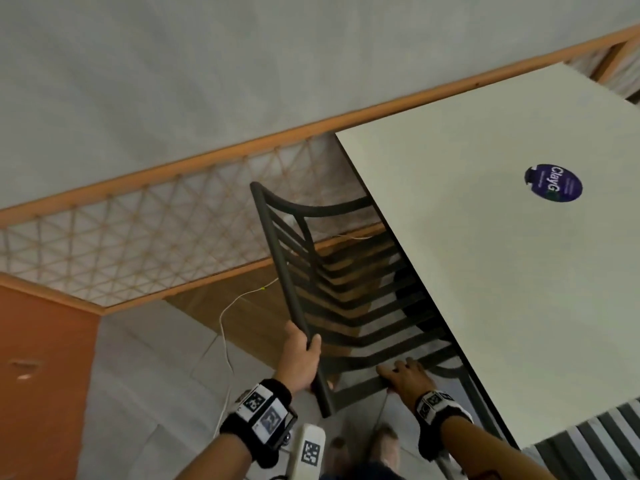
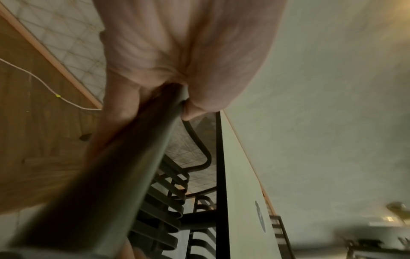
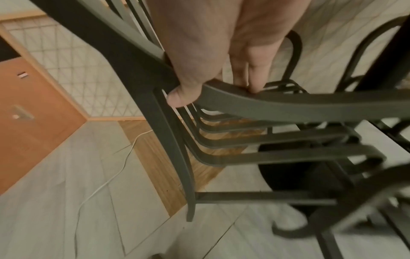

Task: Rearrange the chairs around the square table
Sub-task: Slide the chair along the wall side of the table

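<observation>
A dark metal chair [image 1: 346, 299] with a slatted back and seat stands at the near left side of the square white table [image 1: 485, 254], its seat partly under the tabletop. My left hand [image 1: 301, 355] grips the top rail of the chair's back [image 2: 142, 166]. My right hand [image 1: 401, 372] is curled round a curved bar of the chair [image 3: 288, 103] close to the table's edge. The table top bears a round purple sticker [image 1: 553, 183].
A wood-framed lattice partition [image 1: 138, 230] runs behind the chair. A white cable [image 1: 225, 327] trails over the tiled floor and a wooden floor strip. An orange door [image 1: 45, 368] is at the left. Another slatted chair [image 1: 595, 431] stands at the lower right by the table's corner.
</observation>
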The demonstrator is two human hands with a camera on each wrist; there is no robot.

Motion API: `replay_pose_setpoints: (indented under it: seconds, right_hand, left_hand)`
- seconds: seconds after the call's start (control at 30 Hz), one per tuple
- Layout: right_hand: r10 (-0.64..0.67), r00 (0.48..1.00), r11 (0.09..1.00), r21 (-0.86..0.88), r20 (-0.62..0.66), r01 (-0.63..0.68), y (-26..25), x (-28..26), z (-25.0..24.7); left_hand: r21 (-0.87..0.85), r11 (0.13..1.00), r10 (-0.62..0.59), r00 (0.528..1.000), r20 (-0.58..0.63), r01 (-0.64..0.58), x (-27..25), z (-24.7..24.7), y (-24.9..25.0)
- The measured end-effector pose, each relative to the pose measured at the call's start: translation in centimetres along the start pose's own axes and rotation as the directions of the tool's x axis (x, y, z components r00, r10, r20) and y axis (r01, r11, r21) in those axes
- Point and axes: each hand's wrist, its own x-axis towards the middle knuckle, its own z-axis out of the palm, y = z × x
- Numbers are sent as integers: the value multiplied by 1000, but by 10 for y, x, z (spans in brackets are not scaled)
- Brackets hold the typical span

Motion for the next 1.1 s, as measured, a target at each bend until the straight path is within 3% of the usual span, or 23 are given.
replay_pose_setpoints:
  seconds: [0.07,0.23,0.4,0.6,0.73,0.9,1.1]
  right_hand:
    - [-40,999,999,-17,35,40,2,9,-10]
    - [-30,999,999,-16,-14,29,-15,24,-22]
    - [-27,999,1000,6,-32,28,-8,12,-12]
    - [-30,999,999,-13,-21,30,-6,15,-14]
    - [-21,999,1000,-17,-36,20,-13,21,-16]
    - [-10,999,999,-50,-33,9,-17,18,-9]
    - [-51,999,998,-33,-19,50,-20,27,-26]
  left_hand:
    - [1,1000,17,1000,-21,-17,-9,-6,23]
    - [51,997,67,995,-75,-63,-5,-23,44]
    - [9,1000,-8,999,36,8,-17,-16,41]
    - [8,1000,9,998,57,-9,-14,-16,38]
    - [81,995,64,998,1,-64,-7,-20,38]
    - [50,999,15,1000,26,-16,-7,-20,28]
    - [133,987,97,995,-16,-94,-1,-28,42]
